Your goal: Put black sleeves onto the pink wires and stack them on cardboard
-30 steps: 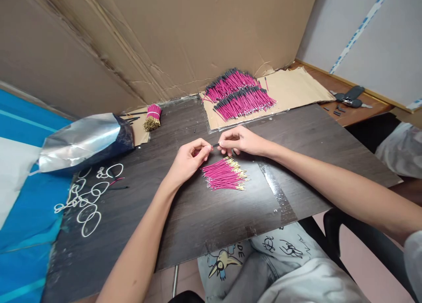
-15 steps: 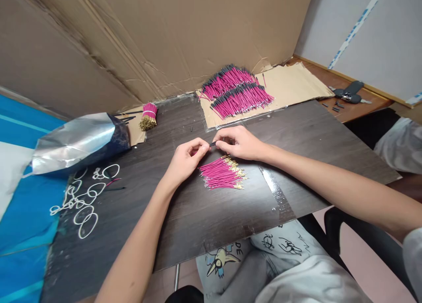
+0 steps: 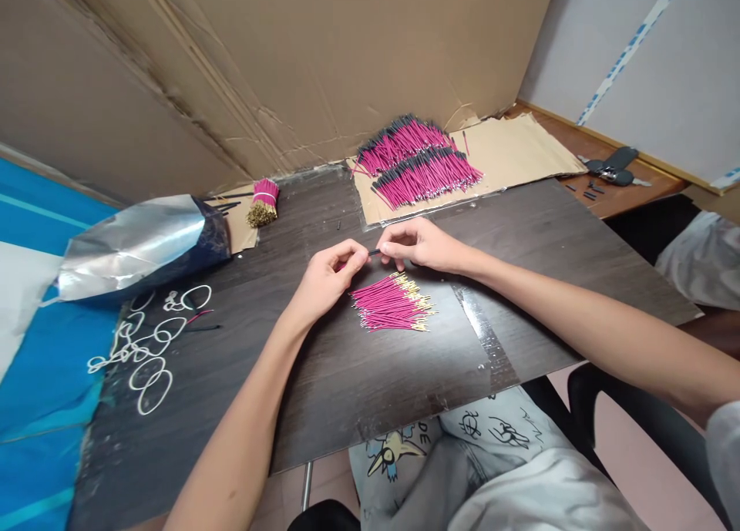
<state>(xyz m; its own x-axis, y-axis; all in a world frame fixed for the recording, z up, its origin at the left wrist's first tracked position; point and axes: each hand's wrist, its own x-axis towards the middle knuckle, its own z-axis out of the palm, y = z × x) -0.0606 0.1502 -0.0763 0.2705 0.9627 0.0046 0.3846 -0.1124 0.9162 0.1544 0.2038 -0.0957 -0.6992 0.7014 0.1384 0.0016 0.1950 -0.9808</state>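
My left hand (image 3: 329, 277) and my right hand (image 3: 413, 243) meet over the dark wooden table (image 3: 324, 377), fingers pinched. Between them they hold one thin magenta wire; a short black sleeve (image 3: 375, 252) shows in the gap between the fingertips. Just below the hands lies a loose pile of magenta wires with gold tips (image 3: 393, 306). Farther back, on a sheet of cardboard (image 3: 520, 157), rests a larger heap of magenta wires with black sleeves (image 3: 417, 163).
A tied bundle of magenta wires (image 3: 263, 203) lies at the back left beside a silver foil bag (image 3: 136, 242). White elastic loops (image 3: 147, 346) are scattered at the left. Cardboard walls stand behind the table. Black keys (image 3: 613, 167) rest on the brown desk at right.
The hands stay pinched together on the wire with only tiny finger shifts. The view has moved slightly.
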